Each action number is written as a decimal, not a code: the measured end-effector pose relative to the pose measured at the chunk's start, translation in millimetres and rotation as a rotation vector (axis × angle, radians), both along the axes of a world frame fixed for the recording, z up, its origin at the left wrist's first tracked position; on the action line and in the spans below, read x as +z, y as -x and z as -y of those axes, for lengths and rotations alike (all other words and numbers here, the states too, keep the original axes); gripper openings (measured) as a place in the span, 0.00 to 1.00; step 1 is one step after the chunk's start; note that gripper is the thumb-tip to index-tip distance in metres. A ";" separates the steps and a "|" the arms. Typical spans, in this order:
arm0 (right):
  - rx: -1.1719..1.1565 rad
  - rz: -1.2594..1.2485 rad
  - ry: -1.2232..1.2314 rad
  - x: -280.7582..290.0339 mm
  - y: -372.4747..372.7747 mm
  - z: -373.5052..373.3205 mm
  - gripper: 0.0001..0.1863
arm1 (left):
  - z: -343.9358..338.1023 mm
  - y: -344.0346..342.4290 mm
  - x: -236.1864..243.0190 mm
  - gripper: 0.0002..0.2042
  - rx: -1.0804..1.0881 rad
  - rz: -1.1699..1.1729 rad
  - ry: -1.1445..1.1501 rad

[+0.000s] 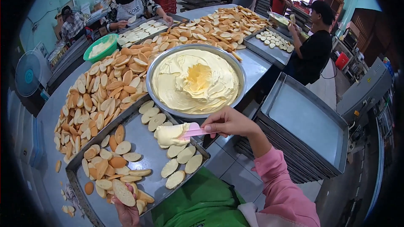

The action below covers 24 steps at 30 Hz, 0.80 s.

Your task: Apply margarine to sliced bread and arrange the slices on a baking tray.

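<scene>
My right hand (230, 122) pinches the handle of a pink spatula (195, 130). A thick lump of pale yellow cream (171, 135) covers its blade, above oval bread slices at the right side of a metal tray (148, 156). My left hand (128, 213), at the tray's near left, holds one oval bread slice (123, 194) with its pale cut face up. Loose slices (110, 166) lie heaped beside it. Just beyond the tray stands a large steel bowl (245, 85) of cream, hollowed in the middle.
A big pile of bread slices (94, 94) spreads over the table beyond the tray. Stacked empty trays (309, 120) stand at my right. Across the table, co-workers handle slices at other trays (273, 53). A green basin (113, 50) of cream sits far left, near a fan (30, 73).
</scene>
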State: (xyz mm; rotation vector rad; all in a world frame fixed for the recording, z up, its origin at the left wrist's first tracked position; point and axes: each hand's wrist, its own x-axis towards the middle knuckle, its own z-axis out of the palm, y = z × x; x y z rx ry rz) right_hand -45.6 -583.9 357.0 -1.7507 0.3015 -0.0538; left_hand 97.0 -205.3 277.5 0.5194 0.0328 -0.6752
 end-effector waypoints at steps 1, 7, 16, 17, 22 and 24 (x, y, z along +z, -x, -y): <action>0.002 -0.004 0.011 -0.4 0.3 -1.4 0.12 | -0.3 -0.7 -0.9 0.28 -0.029 -0.028 0.026; -0.007 0.001 -0.027 -4.7 -2.4 -5.4 0.12 | -5.9 -9.1 -12.3 0.27 -0.025 0.028 0.002; -0.430 0.215 -0.385 -2.7 7.3 23.3 0.10 | -5.1 -12.6 -8.4 0.28 0.004 -0.067 0.050; -0.518 0.268 -0.422 1.8 12.5 38.0 0.11 | -3.0 -12.3 -8.3 0.27 0.030 -0.050 0.020; -0.797 0.540 -0.680 53.4 46.9 144.6 0.12 | -0.6 -10.6 -3.5 0.26 0.040 -0.091 0.085; -0.898 0.659 -0.669 79.6 68.7 190.7 0.10 | -2.5 -10.2 -1.2 0.26 0.024 -0.056 0.087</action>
